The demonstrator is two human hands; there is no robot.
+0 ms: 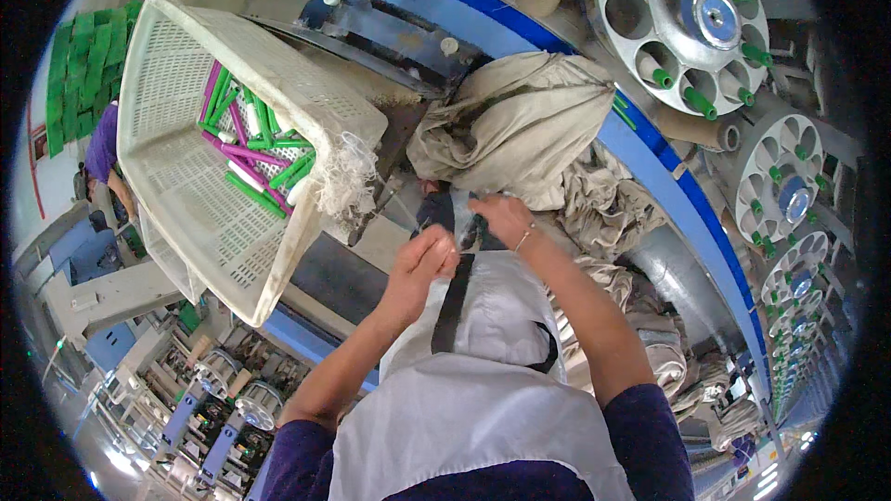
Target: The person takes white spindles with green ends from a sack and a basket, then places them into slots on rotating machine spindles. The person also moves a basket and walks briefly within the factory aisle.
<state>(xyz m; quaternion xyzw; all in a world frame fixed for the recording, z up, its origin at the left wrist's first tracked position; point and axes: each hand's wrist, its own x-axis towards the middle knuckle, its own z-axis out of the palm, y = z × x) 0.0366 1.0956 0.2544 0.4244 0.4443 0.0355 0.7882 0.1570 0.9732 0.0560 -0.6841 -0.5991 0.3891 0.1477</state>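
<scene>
White apron (pixel 483 417) fills the near ground, and above its black strip (pixel 451 311) the two hands work close together but apart. Left hand (pixel 427 256) has its fingers curled inward, tips pressed together; from where I stand, I cannot tell what they pinch. Right hand (pixel 504 221) is bent with its fingertips toward a small dark piece (pixel 471 224), which sits between the hands; whether it is gripped is too blurred to tell. I'd keep both wrists low and steady here, pull with small finger movements, and hold the piece clear of the apron so nothing snags. Loose fluff (pixel 348 181) hangs off the crate (pixel 200 255) to the left, near enough to catch, I'd judge. Inside lie green and purple tubes (pixel 255 195). Ahead, beige cloth (pixel 520 121) bulges below the wheel (pixel 664 5).
</scene>
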